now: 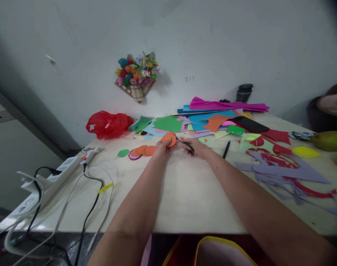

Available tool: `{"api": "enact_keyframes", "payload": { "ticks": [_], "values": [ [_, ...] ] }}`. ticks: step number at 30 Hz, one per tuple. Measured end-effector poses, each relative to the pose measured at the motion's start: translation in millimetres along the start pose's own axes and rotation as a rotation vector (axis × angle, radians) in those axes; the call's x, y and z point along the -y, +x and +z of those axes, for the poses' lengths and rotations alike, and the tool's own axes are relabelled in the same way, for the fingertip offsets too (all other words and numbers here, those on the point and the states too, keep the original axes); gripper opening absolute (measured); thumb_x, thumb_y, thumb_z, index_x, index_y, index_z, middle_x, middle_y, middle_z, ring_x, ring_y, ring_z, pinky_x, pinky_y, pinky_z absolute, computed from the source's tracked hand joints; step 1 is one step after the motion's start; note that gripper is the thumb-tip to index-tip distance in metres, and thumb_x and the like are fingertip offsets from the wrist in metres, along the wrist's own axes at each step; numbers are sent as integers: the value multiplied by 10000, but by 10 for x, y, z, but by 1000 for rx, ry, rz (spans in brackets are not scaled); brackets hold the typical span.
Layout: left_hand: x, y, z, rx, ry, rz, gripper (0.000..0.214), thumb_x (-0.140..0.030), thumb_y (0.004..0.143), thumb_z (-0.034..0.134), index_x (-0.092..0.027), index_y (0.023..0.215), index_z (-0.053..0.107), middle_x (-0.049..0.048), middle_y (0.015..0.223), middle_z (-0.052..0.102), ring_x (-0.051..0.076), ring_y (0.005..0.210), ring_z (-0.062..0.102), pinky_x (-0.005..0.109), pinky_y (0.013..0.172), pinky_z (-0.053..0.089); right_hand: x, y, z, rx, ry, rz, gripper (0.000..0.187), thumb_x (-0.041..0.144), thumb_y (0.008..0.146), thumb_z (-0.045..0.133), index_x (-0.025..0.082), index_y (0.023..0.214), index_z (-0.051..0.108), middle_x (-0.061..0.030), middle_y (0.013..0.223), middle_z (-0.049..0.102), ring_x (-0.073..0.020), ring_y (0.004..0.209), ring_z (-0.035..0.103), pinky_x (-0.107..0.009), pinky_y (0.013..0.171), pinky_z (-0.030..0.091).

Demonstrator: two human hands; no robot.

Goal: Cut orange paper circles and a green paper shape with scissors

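Observation:
Between its thumb and fingers, my left hand [163, 146] pinches a round orange paper disc [171, 139] above the table. A pair of scissors [188, 145] with dark handles is gripped in my right hand [198, 147]. Their blades point up and left, at the right edge of the disc; whether they touch the paper I cannot tell. Just left of my left hand lies a row of overlapping orange paper circles [142, 149], with a purple and red one [134, 156] at its end. Beside them is a green paper circle [123, 153].
Coloured paper sheets [168, 123] and a red plastic bag [109, 125] lie along the back. A black pen [226, 149], a dark phone [251, 124] and purple scraps [276, 173] are at right. A white power strip [50, 183] with cables runs along the left.

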State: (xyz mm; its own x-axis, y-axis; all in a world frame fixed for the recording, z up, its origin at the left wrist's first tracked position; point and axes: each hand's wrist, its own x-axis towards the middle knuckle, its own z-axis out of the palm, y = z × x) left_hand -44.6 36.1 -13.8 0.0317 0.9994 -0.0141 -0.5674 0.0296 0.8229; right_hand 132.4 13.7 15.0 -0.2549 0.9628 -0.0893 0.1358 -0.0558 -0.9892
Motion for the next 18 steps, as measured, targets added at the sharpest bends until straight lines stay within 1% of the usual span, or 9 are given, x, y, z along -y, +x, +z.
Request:
{"api": "enact_keyframes", "payload": {
  "ticks": [4,8,12,16,18],
  "values": [
    [-5,-5,0,6,-4,2,260,-110,791,814,-72,1031,725,142,958,799,262,864,803,308,748,673,-45,48,-12,5,-17,-7,313,372,831,799,186,697,585,47,462,536,-73,369,428,-182,373,290],
    [-4,2,-13,1,0,-5,321,-121,782,821,-81,1087,726,139,970,799,271,893,802,318,747,672,-71,83,-14,4,-27,-17,337,382,815,801,192,669,564,50,454,524,-72,366,412,-185,380,298],
    [-2,8,-22,2,2,7,268,-118,789,807,-74,1042,731,147,971,799,274,901,803,324,765,671,-74,91,-12,10,-13,-19,312,372,824,782,193,678,572,47,456,527,-78,374,424,-185,382,306],
    [-3,29,-28,-7,-4,-9,255,-105,804,787,-78,1052,731,131,939,801,257,846,803,318,728,676,-88,99,-18,14,-16,-32,322,375,803,806,195,672,573,49,455,522,-78,376,417,-193,384,313],
    [-1,39,-29,-19,-3,-20,259,-100,808,782,-76,1061,732,139,958,802,259,849,803,311,716,675,-102,107,-22,17,-13,-45,322,380,799,809,195,671,578,50,456,519,-79,382,415,-195,384,313]
  ]
}}
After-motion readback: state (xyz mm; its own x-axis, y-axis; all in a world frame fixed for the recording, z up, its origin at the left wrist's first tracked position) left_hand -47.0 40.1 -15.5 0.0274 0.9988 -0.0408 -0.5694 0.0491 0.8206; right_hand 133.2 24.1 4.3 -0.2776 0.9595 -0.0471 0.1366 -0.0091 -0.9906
